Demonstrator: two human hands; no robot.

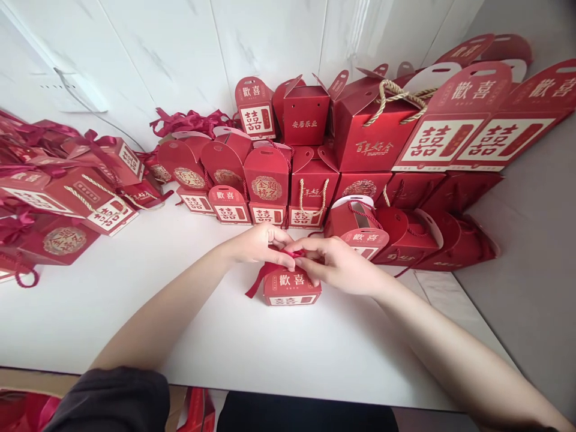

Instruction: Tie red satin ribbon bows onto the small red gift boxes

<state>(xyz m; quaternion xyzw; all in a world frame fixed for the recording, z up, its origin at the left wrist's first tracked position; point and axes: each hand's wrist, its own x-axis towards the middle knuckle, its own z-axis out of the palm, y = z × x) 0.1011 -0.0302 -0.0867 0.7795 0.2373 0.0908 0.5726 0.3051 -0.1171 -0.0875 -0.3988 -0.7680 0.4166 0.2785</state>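
In the head view a small red gift box (292, 288) with gold and white lettering stands on the white table in front of me. A dark red ribbon (258, 282) is at its top, one tail hanging off the left side. My left hand (265, 243) pinches the ribbon from the left, just above the lid. From the right, my right hand (335, 264) also has its fingertips closed on the ribbon, thumb close to the other thumb. The part of the ribbon between the fingers is mostly hidden, so I cannot tell whether it forms a knot.
Stacked red gift boxes (269, 180) line the back of the white table (202, 330). Larger boxes (373, 135) rise at the right by the grey wall. A pile of ribboned boxes (58, 240) lies at the left. Below the front edge is another red item (198, 411).
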